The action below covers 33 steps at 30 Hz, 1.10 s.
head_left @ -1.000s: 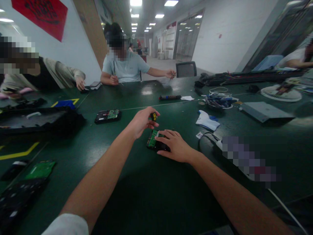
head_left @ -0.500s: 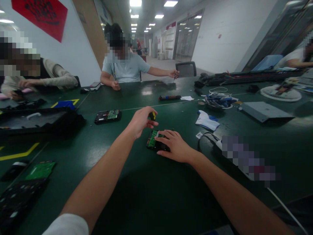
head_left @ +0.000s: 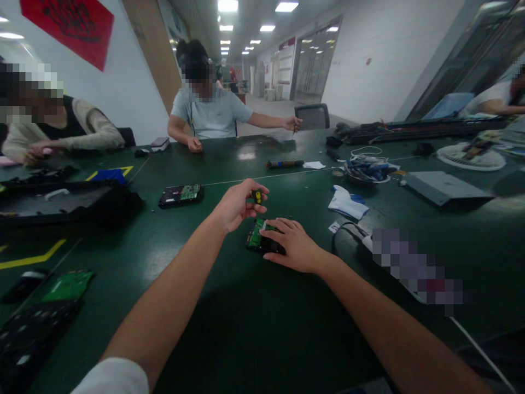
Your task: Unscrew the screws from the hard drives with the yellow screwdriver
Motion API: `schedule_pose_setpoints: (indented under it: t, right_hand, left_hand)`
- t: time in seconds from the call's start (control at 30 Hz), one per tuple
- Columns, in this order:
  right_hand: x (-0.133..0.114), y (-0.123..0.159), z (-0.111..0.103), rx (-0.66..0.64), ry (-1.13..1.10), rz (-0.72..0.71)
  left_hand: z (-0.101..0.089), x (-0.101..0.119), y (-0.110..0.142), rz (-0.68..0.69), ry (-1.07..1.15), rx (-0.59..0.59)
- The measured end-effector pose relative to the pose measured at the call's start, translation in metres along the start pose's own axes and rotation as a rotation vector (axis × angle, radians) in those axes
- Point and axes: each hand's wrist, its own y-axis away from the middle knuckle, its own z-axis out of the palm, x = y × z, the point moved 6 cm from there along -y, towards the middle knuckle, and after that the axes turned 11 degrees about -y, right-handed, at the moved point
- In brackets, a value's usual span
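Observation:
A hard drive (head_left: 256,238) with a green circuit board facing up lies on the dark green table in front of me. My right hand (head_left: 293,244) rests over its right part, fingers spread and covering much of it. Just above the drive's upper left side is my left hand (head_left: 241,203), its fingers closed around a small black-and-yellow screwdriver handle (head_left: 257,197). The tip of the screwdriver is hidden. A second hard drive (head_left: 180,195), also board side up, lies further to the left.
A white-and-blue glove (head_left: 348,203), a power strip (head_left: 394,268) and a grey metal case (head_left: 447,187) lie to the right. At left are a black tray-like part (head_left: 69,200) and a larger black part with a green board (head_left: 45,317). A co-worker (head_left: 209,112) sits opposite.
The screwdriver handle has turned slightly in my left hand, showing more yellow. My right hand stays on the hard drive. The person at far left has shifted their hands.

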Motion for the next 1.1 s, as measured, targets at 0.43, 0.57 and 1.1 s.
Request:
schedule_pose_setpoints:
  t: [0.43,0.57,1.1]
  right_hand:
    - [-0.0005,-0.0002,-0.0007,0.006,-0.014,-0.006]
    - [-0.0014,0.0000,-0.0014,0.006,-0.008,-0.003]
    - [-0.0005,-0.0003,-0.0003,0.013,-0.003,-0.007]
  left_hand:
    - [-0.0033,0.0035,0.0026,0.063,-0.096,0.083]
    - [0.0006,-0.0003,0.0014,0.012,-0.010,0.029]
    - [0.0035,-0.0045,-0.0014,-0.015,0.041,-0.038]
